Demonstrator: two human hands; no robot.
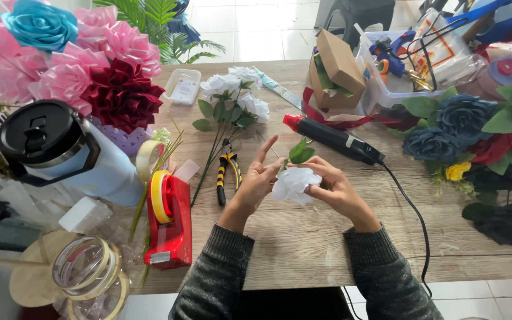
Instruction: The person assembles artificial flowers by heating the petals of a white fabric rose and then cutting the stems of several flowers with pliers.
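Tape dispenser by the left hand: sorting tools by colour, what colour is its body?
Red, with a yellow tape roll on top; the tape dispenser shows clearly in the head view.
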